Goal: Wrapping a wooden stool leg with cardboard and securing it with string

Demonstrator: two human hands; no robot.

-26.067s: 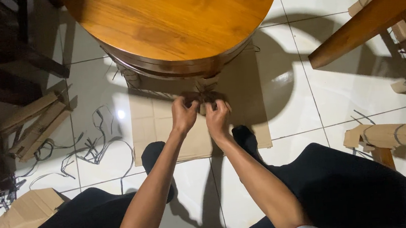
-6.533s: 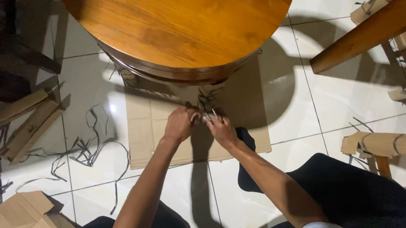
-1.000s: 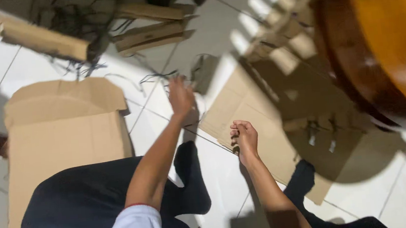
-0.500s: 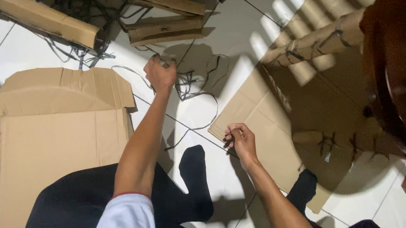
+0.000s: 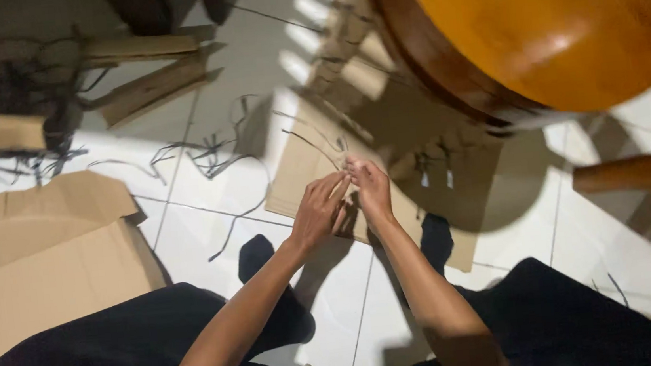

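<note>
My left hand (image 5: 317,212) and my right hand (image 5: 372,189) meet, fingertips touching, over a flat cardboard sheet (image 5: 300,179) on the floor. Together they pinch a thin black strap (image 5: 320,144) that curves up and to the left from my fingers. Just beyond them stands a round wooden table (image 5: 556,17), whose legs (image 5: 344,50) are wrapped in cardboard tubes bound with straps. My dark-trousered legs and black socks (image 5: 257,253) lie below the hands.
Loose black straps (image 5: 207,150) litter the white tiles to the left. A large flattened cardboard box (image 5: 38,250) lies at far left, with cardboard pieces (image 5: 145,89) and a tangle of straps behind it. Wooden furniture parts (image 5: 638,170) sit at right.
My left hand has come back from the strap pile at the left and joined my right hand at the cardboard sheet. The view has swung right, bringing the table top in.
</note>
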